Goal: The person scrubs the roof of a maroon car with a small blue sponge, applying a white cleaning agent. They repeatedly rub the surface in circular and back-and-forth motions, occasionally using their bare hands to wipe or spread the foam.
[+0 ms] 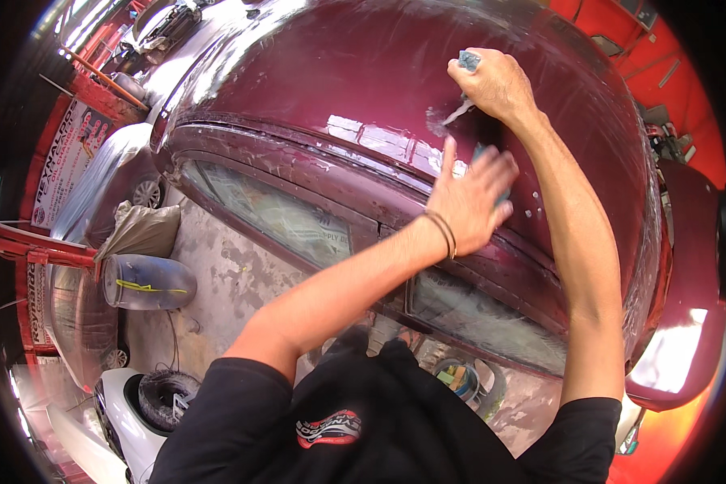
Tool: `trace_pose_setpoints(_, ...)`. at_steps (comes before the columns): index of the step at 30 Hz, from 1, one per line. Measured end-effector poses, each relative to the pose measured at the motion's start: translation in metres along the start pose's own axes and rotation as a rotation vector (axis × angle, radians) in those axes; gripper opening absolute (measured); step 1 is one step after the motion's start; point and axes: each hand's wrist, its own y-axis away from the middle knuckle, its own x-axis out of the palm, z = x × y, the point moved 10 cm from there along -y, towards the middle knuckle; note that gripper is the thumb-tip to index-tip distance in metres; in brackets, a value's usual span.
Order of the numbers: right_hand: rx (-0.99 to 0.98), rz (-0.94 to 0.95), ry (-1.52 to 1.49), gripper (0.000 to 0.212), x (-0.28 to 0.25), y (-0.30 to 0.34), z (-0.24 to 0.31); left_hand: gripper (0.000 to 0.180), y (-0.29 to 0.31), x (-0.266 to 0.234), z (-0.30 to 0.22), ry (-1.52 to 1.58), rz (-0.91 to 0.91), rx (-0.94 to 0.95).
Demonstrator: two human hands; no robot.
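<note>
My right hand [496, 87] is raised over the maroon car roof [363, 56], its fingers wrapped round a wet blue-grey cloth [469, 60]. A stream of water [458, 111] falls from beneath this fist and splashes onto the paint. Lower and to the left, my left hand [469, 202] lies palm down near the roof's side edge, blurred by motion. Bits of a thin blue-grey sheet [504, 196], perhaps sandpaper, show between its thumb and fingers; the palm hides the rest. Wet patches shine on the roof around both hands.
Below the roof edge are covered side windows [274, 211]. A blue drum [149, 282] stands on the stained floor [234, 282] at left, beside a tan covered bundle [141, 230]. A bucket [460, 377] sits near my body. Clear plastic film [649, 266] hangs at the right.
</note>
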Motion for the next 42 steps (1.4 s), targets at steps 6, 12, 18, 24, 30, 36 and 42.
trace_pose_setpoints(6, 0.192, -0.219, 0.03, 0.047, -0.007, 0.021, -0.108, 0.068, -0.045, 0.006, 0.011, -0.136, 0.016, -0.309)
trace_pose_setpoints(12, 0.199, -0.376, 0.274, 0.037, -0.087, 0.131, -0.248, 0.067, 0.003, -0.017, 0.061, -0.178, 0.051, -0.284)
trace_pose_setpoints(18, 0.452, -0.458, 0.352, 0.059, -0.124, 0.219, -0.406, 0.061, 0.027, -0.046, 0.163, -0.233, -0.055, -0.687)
trace_pose_setpoints(24, 0.474, -0.35, 0.25, 0.064, -0.115, 0.226, -0.417, 0.069, -0.008, 0.015, -0.035, -0.045, 0.056, -0.206)
trace_pose_setpoints(30, 0.505, -0.37, 0.24, 0.067, -0.12, 0.228, -0.406, 0.063, 0.036, -0.046, 0.191, -0.343, 0.059, -0.715)
trace_pose_setpoints(36, 0.527, -0.352, 0.27, 0.064, -0.121, 0.233, -0.413, 0.069, -0.048, 0.009, -0.044, -0.057, 0.118, -0.302)
trace_pose_setpoints(42, 0.486, -0.384, 0.268, 0.064, -0.133, 0.243, -0.415, 0.063, -0.031, 0.018, -0.019, -0.139, 0.029, -0.204)
